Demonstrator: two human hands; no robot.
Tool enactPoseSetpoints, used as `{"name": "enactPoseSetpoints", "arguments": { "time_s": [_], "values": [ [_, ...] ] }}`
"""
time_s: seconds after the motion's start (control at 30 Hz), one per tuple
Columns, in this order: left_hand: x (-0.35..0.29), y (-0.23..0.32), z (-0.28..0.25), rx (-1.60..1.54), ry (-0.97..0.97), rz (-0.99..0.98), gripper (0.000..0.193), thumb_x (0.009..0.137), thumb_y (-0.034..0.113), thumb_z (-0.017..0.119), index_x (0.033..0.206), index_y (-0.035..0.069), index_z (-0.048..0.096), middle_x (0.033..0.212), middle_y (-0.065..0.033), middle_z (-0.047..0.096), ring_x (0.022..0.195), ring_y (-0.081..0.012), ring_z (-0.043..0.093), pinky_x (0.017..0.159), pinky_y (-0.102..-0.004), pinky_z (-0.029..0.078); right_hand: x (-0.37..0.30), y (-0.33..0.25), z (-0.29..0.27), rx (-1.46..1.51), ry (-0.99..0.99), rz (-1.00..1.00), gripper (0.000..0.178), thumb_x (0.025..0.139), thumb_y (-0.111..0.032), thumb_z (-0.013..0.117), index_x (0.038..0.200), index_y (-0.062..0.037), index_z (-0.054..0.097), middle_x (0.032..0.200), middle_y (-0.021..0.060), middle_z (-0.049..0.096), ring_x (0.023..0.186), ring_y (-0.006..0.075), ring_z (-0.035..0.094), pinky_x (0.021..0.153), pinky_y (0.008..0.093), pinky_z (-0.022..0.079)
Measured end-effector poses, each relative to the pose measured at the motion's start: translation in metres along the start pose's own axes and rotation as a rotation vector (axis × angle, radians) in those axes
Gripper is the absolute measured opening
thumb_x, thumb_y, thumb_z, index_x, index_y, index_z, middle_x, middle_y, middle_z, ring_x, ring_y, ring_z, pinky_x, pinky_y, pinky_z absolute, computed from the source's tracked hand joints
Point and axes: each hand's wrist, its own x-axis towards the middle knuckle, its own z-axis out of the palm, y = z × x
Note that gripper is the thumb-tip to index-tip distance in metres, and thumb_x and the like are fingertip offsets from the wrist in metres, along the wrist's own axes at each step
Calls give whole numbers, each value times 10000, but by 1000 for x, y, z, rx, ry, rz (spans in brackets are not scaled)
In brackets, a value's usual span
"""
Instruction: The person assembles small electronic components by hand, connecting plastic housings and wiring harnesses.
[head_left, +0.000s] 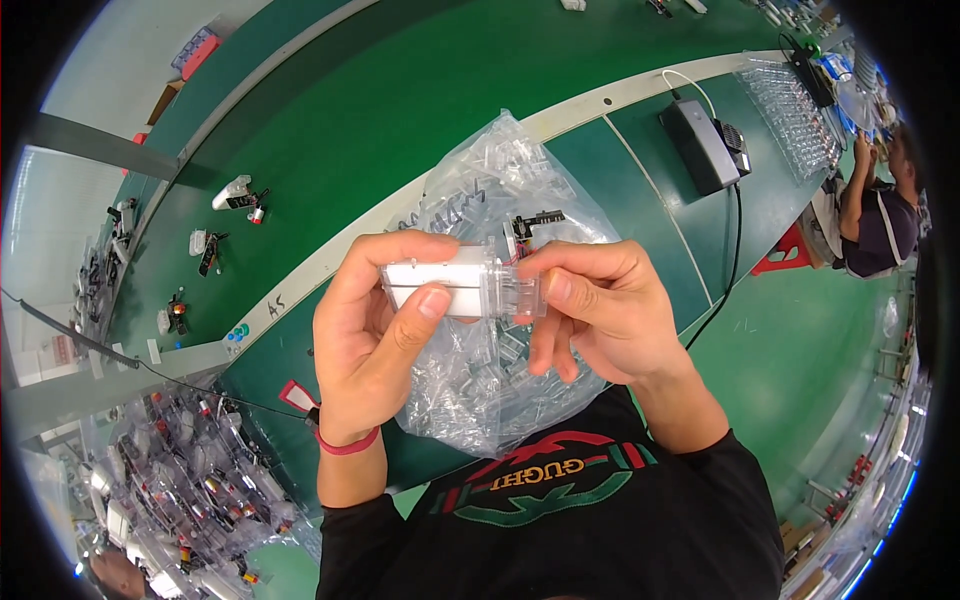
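Note:
Between both hands is a clear plastic housing with a white block inside (436,290), held level above a plastic bag. My left hand (375,320) grips its left end, thumb across the front and fingers behind. On its right end sits a clear plastic end piece (518,297), which my right hand (600,305) pinches between thumb and forefinger; the other fingers curl below. Beneath them lies the clear bag (490,400), full of small transparent plastic parts. A small black part (540,220) shows just beyond my right hand, on the bag.
A green belt (370,110) runs past the bench, carrying several small assemblies (208,250). At right on the bench are a dark power box (698,145) with a cable and clear trays (790,115). Many assemblies (200,470) pile up at lower left. A person (885,215) sits at far right.

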Motion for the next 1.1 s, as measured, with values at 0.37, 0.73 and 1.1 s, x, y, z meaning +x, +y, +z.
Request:
{"name": "enactPoseSetpoints", "arguments": {
  "time_s": [0.37, 0.73, 1.1],
  "values": [
    [2, -7, 3, -16, -78, 114, 231, 851, -52, 560, 1080, -49, 531, 1095, -163, 582, 988, -182, 582, 827, -284, 485, -3, 25, -12, 394, -156, 70, 331, 906, -319, 539, 764, -23, 494, 605, 154, 600, 383, 222, 560, 290, 263, 372],
    [-7, -9, 9, 35, -8, 99, 256, 813, -69, 612, 1066, -54, 571, 1068, -155, 603, 922, -146, 597, 728, -226, 499, -3, 27, -16, 314, -216, 54, 372, 910, -375, 503, 797, -20, 518, 618, 164, 601, 435, 252, 587, 304, 279, 387],
    [-6, -9, 21, 234, 14, 218, 248, 796, -79, 624, 1039, -42, 596, 1059, -170, 613, 928, -181, 608, 717, -257, 519, -2, 33, -20, 371, -191, -4, 306, 915, -332, 507, 842, -35, 490, 595, 160, 580, 427, 249, 576, 304, 297, 410]
  ]
}}
